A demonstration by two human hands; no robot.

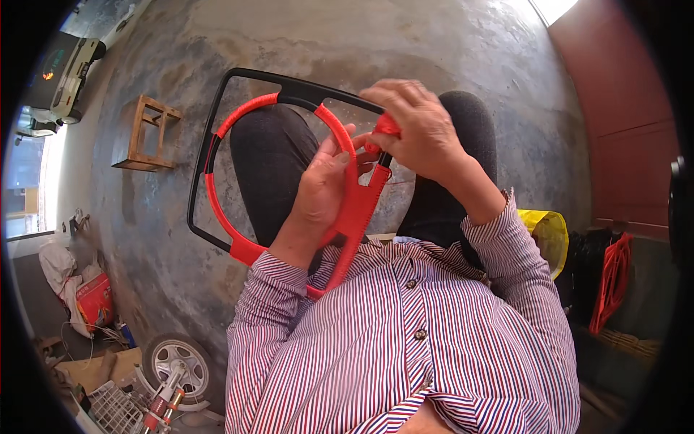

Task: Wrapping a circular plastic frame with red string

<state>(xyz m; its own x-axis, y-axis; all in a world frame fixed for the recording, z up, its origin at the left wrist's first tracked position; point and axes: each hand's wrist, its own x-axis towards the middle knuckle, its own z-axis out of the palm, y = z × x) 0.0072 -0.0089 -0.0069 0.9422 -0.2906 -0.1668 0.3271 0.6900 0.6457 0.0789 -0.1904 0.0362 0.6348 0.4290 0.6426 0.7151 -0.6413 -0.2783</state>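
Across my lap rests a black frame (210, 130) with a round inner ring (219, 206), much of it wrapped in bright red cord or strip. Parts of the ring and most of the outer frame show bare black. From inside the ring, my left hand (324, 177) grips its right side, the thumb on the red wrapping and the fingertips past it. My right hand (419, 126) closes on a small red bundle of cord (387, 126) beside the frame's bare black right bar. The fingers partly hide the bundle.
A wooden stool (148, 134) stands on the concrete floor at the left. Lower left are a spoked wheel (177, 365) and a red sack (95, 300). On the right sit a yellow bag (549, 235) and a hanging red coil (613, 278). A toy-like vehicle (69, 79) is far left.
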